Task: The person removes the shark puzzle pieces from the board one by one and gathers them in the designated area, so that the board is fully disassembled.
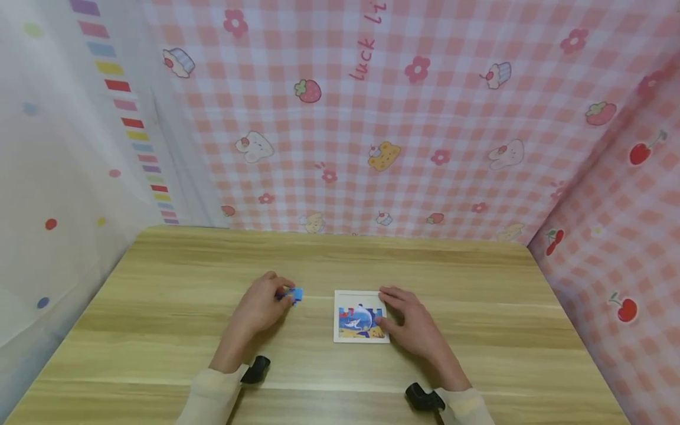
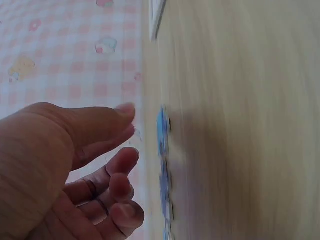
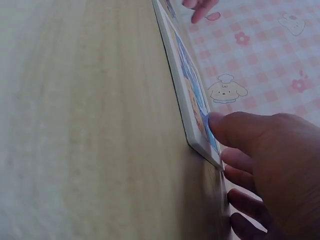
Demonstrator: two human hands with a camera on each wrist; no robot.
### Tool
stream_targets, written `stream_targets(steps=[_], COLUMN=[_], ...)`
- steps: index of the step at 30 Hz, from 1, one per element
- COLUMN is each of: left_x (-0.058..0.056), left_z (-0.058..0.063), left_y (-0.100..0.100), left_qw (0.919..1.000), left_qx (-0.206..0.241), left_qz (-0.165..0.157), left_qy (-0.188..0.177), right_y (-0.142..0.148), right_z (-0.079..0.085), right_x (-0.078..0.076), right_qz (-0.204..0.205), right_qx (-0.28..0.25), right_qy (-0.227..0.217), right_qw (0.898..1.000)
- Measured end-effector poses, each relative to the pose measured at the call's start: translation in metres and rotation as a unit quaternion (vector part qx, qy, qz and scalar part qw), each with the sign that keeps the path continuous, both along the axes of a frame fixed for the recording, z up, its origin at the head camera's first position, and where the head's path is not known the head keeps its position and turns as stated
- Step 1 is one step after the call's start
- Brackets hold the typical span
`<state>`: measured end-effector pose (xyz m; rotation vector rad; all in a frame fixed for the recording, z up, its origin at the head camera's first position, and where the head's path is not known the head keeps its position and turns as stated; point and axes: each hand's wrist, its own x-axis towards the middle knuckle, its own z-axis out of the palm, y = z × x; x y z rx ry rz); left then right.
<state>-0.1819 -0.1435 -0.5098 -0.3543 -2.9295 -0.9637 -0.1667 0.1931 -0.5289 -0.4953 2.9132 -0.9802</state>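
Just left of the middle of the table, my left hand hovers over a few blue jigsaw pieces, partly hidden by its fingers. In the left wrist view these pieces lie in a row on the wood, with thumb and fingers apart from them. My right hand holds the right side of a white-framed puzzle board. Its thumb rests on the picture, while the other fingers lie along the edge. A white dolphin and a sandy bottom show in the partly filled picture; the upper part is bare.
The wooden table reaches back to a pink checked cloth. White cloth hangs on the left, cherry-printed cloth on the right. Both wrists carry a black device, such as the left one.
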Motion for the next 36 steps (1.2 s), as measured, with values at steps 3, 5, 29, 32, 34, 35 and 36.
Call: stream_targets(steps=[3, 5, 29, 32, 34, 35, 36], left_x=[0.001, 0.003, 0.023, 0.023, 0.023, 0.023, 0.023], left_z=[0.002, 0.003, -0.010, -0.012, -0.013, -0.013, -0.013], left_y=[0.012, 0.020, 0.093, 0.093, 0.092, 0.092, 0.092], left_qw=[0.9998, 0.9994, 0.9987, 0.9988, 0.9987, 0.9987, 0.9986], left_qx=[0.020, 0.031, 0.032, 0.033, 0.037, 0.038, 0.039], left_qz=[-0.009, -0.017, -0.032, -0.024, -0.020, -0.018, -0.016], left_qy=[0.003, 0.000, -0.025, -0.026, -0.029, -0.031, -0.033], right_y=[0.000, -0.002, -0.017, -0.018, -0.018, -0.018, -0.019], right_z=[0.002, 0.003, 0.004, 0.004, 0.004, 0.004, 0.004], right_x=[0.001, 0.002, 0.009, 0.009, 0.009, 0.009, 0.009], right_qz=[0.005, 0.009, 0.058, 0.056, 0.053, 0.051, 0.050], right_qx=[0.005, 0.005, 0.028, 0.028, 0.026, 0.026, 0.025], right_qy=[0.010, 0.013, 0.024, 0.019, 0.014, 0.012, 0.010], right_qw=[1.000, 1.000, 0.998, 0.998, 0.998, 0.998, 0.998])
